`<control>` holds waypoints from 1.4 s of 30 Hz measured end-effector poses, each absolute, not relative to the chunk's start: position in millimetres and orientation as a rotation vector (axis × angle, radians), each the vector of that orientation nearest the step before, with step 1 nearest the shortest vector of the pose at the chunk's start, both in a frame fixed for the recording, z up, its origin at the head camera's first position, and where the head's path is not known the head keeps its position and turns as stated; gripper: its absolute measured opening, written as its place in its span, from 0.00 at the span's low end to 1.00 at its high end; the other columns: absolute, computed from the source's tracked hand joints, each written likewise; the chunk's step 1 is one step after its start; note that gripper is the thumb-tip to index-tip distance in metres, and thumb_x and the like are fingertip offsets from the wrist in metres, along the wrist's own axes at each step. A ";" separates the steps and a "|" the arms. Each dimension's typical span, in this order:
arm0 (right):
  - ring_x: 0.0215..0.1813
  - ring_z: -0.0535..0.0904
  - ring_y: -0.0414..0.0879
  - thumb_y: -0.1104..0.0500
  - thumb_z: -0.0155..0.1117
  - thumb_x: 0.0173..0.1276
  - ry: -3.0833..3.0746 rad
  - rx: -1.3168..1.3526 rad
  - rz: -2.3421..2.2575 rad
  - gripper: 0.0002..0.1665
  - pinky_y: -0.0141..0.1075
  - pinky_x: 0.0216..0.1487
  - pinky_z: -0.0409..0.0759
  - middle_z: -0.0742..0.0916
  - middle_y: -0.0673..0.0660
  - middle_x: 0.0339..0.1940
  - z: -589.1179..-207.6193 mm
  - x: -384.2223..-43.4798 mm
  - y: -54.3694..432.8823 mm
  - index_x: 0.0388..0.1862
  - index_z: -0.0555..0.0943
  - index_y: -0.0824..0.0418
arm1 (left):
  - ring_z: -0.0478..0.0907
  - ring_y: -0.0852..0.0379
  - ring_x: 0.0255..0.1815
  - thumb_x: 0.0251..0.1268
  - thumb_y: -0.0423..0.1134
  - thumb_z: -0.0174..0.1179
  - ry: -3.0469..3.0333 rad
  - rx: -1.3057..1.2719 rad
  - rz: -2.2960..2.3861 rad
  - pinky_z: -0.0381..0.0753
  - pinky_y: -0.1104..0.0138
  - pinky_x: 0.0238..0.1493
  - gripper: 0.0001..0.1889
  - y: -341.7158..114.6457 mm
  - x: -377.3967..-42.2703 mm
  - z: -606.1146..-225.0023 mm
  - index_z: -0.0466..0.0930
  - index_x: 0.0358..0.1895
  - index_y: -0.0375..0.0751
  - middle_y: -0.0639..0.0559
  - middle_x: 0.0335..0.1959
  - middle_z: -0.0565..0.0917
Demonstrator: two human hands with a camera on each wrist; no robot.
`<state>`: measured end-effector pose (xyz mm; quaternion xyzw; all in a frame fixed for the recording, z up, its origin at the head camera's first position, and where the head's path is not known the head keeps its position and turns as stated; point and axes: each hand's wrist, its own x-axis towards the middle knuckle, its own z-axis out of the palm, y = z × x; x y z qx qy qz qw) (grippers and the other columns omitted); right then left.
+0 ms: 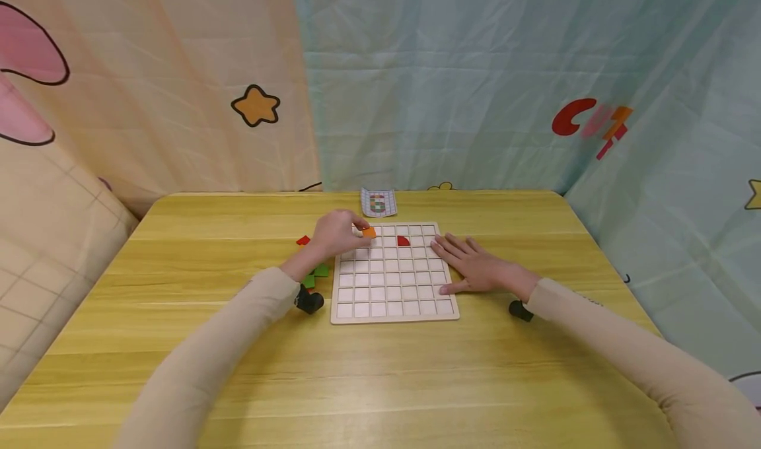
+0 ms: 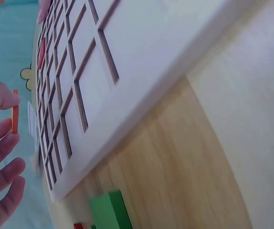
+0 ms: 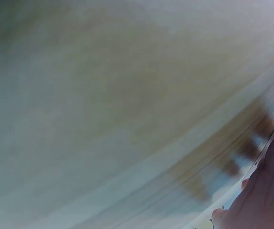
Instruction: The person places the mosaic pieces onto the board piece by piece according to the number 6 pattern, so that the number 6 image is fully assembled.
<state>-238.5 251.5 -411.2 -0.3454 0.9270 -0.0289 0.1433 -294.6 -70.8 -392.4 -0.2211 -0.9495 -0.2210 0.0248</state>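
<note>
A pale wooden grid board (image 1: 394, 294) lies on the table. My left hand (image 1: 337, 232) pinches a small orange tile (image 1: 369, 232) between thumb and fingertips over the board's far left part; the left wrist view shows this tile (image 2: 15, 112) edge-on, the other fingers loosely bent. One red quarter-round tile (image 1: 403, 241) sits in a cell near the far side. Spread flat, my right hand (image 1: 475, 267) rests its fingers and thumb on the board's right edge. Only part of that hand (image 3: 266, 191) appears in the right wrist view.
Left of the board, partly behind my left wrist, lie loose green tiles (image 1: 322, 270) and a red tile (image 1: 303, 240). A creased paper card (image 1: 378, 203) with a coloured grid pattern lies beyond the board. Printed curtains (image 1: 416, 105) hang behind the wooden table (image 1: 392, 376).
</note>
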 end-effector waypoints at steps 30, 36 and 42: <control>0.80 0.33 0.58 0.28 0.50 0.65 2.648 -0.957 -0.072 0.58 0.61 0.74 0.39 0.40 0.58 0.80 -411.5 -242.3 249.7 0.79 0.37 0.56 | 0.82 0.56 0.43 0.59 0.46 0.65 -3.057 -0.907 -0.641 0.71 0.69 0.29 0.15 -37.6 -309.5 -401.2 0.86 0.49 0.48 0.54 0.49 0.87; 0.80 0.34 0.60 0.28 0.49 0.65 2.650 -0.970 -0.090 0.59 0.62 0.74 0.40 0.42 0.61 0.80 -410.6 -241.8 251.0 0.79 0.39 0.58 | 0.80 0.54 0.52 0.60 0.46 0.65 -3.064 -0.944 -0.665 0.78 0.64 0.41 0.16 -36.0 -310.1 -401.1 0.86 0.51 0.48 0.53 0.52 0.85; 0.79 0.36 0.62 0.27 0.49 0.65 2.659 -0.989 -0.115 0.58 0.63 0.73 0.41 0.43 0.63 0.80 -411.2 -241.0 251.3 0.79 0.40 0.59 | 0.78 0.54 0.54 0.61 0.48 0.65 -3.065 -0.963 -0.658 0.78 0.60 0.47 0.16 -34.8 -310.2 -401.9 0.85 0.51 0.49 0.53 0.52 0.84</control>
